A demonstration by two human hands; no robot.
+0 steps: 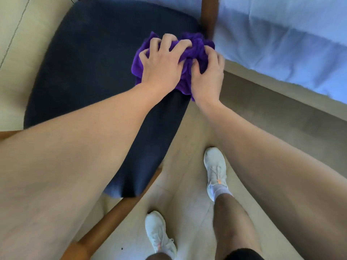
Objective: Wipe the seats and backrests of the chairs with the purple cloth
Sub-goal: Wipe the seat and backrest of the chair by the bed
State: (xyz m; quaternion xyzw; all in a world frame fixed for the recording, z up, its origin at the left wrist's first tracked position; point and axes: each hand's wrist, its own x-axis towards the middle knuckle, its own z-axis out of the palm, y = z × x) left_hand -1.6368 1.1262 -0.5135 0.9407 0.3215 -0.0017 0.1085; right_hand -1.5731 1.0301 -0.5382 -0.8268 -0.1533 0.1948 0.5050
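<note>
We look straight down at our own two bare arms reaching forward to a purple cloth (pixel 197 47), which lies bunched in a crumpled heap on the right-hand edge of a dark navy padded seat (pixel 90 72). Our left hand (pixel 161 66) rests on top of the cloth, palm down, with the fingers bent and digging into the folds so that they grip the fabric. Our right hand (pixel 208 77) sits just beside it, touching it, with thumb and fingers curled round the right side of the same bundle; a corner of cloth hangs down over the seat edge below this wrist. Just beyond the cloth, a dark wooden post (pixel 208 15) rises at the far right corner of the seat. A brown wooden rail (pixel 105 228) runs diagonally beneath the near end of the seat, towards the lower left. To the right of the post lies a bed (pixel 281 34) covered in a pale blue sheet, with a beige base under it. The floor (pixel 187 147) is pale beige tile. Below our arms we see our bare legs, a white right shoe (pixel 216 169) stepped forward, a white left shoe (pixel 157 233) nearer to us, and the hem of black shorts (pixel 242 255).
</note>
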